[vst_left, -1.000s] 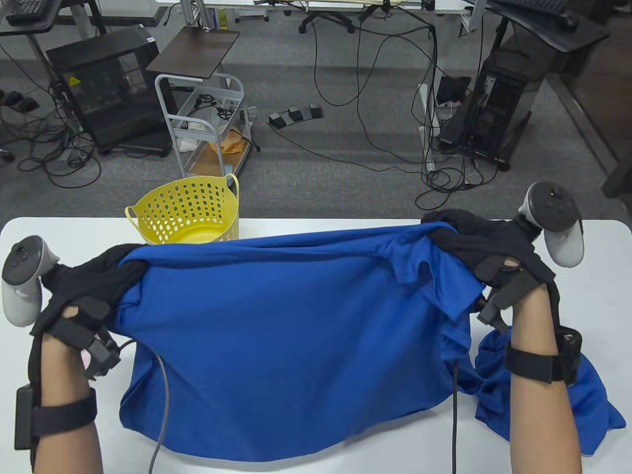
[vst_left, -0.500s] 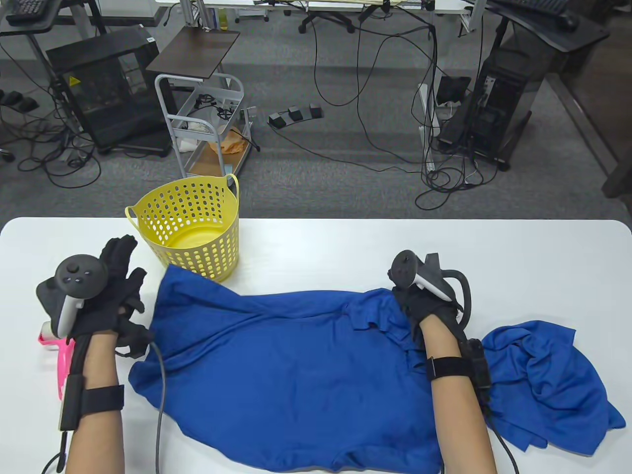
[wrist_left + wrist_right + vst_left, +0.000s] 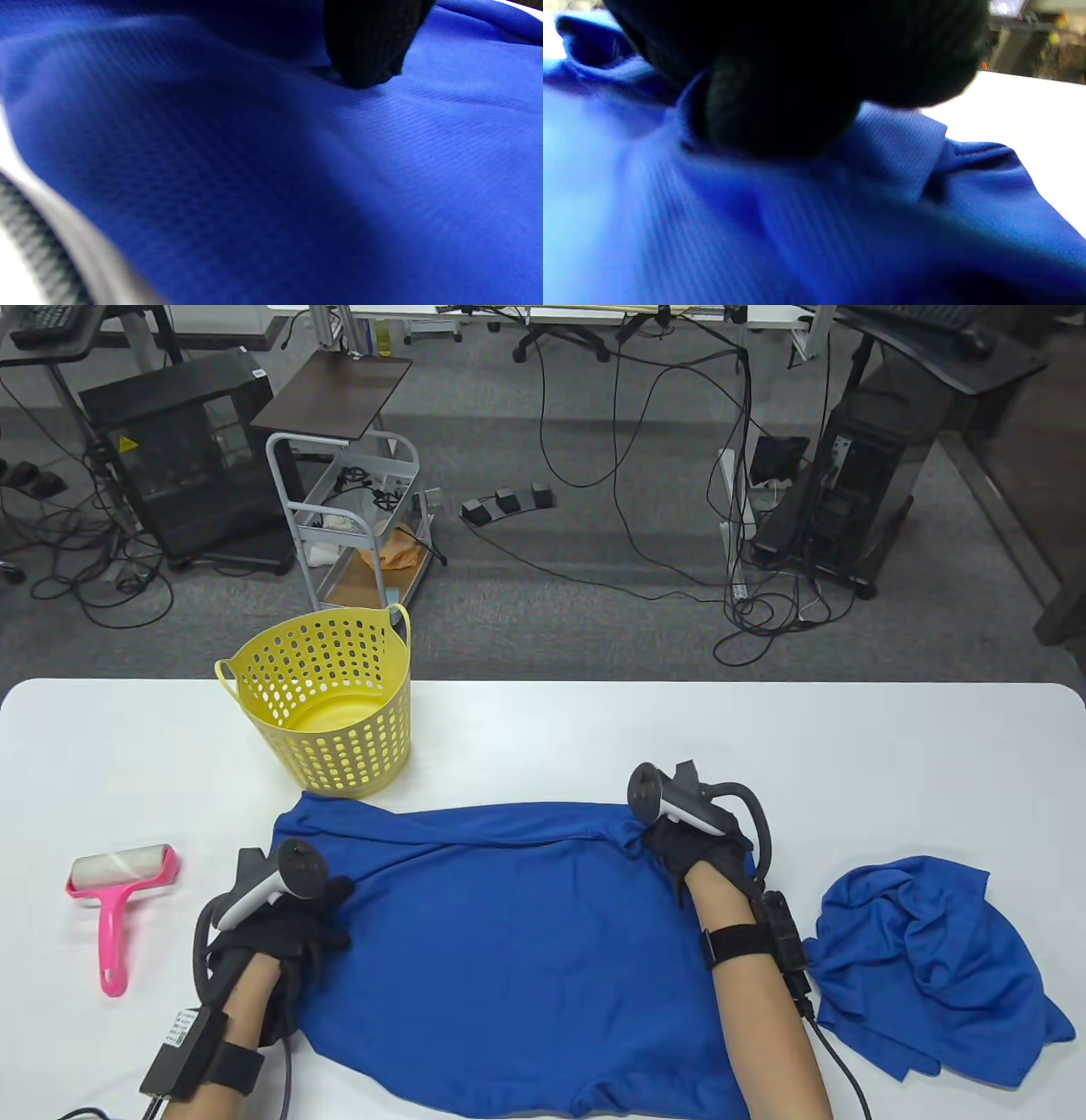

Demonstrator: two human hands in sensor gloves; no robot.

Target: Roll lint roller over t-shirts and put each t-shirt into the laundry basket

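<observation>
Resting on the spread shirt [image 3: 509, 933], left hand [image 3: 284, 929] and right hand [image 3: 708, 853], grips unclear, roller [image 3: 119, 891], basket [image 3: 327, 704] only overhead, right wrist view showing collar [image 3: 899, 148].

Both gloved hands low — left hand [image 3: 284, 929], right hand [image 3: 704, 853] — palms down.

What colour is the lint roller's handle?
Bright pink; the lint roller shows best in the table view.
</observation>
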